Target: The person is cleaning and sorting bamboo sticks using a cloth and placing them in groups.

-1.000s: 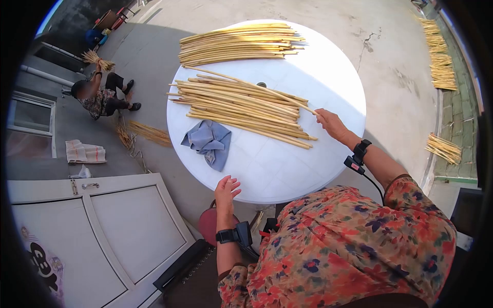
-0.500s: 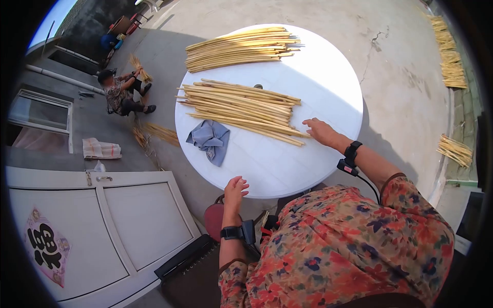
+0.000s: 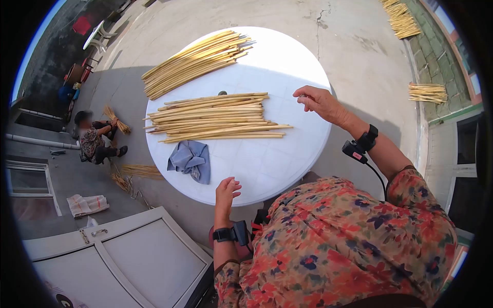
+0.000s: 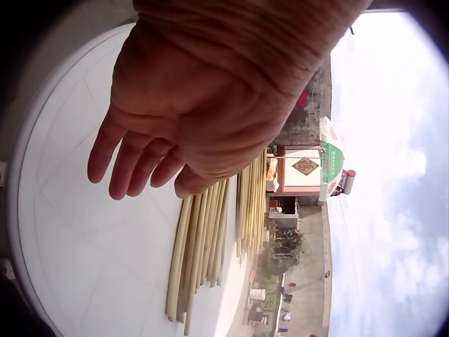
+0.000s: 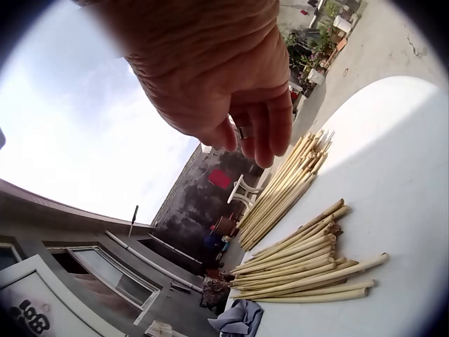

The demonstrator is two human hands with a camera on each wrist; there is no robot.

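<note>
Two piles of long, pale yellow sticks lie on a round white table. The nearer pile (image 3: 215, 119) is spread across the middle, its right ends uneven. The farther pile (image 3: 197, 62) lies slantwise toward the back. To the right of the nearer pile, my right hand (image 3: 322, 106) is held over the table, fingers loosely bent and nothing in them; a ring shows on one finger in the right wrist view. At the near edge my left hand (image 3: 225, 196) hovers empty with its fingers relaxed. A crumpled blue-grey cloth (image 3: 190, 161) lies between it and the nearer pile.
The white table (image 3: 298, 149) has a dark central hole cap (image 3: 222, 93). Left of it, a seated person (image 3: 95, 138) holds a bundle of stalks (image 3: 117, 120). A white door (image 3: 149, 256) stands at the lower left. More sticks (image 3: 428, 93) lie by the right wall.
One second ago my right hand held a stick's end over the nearer pile; the stick was released, and the hand has drawn away. The head view has turned. My left hand stays near the edge.
</note>
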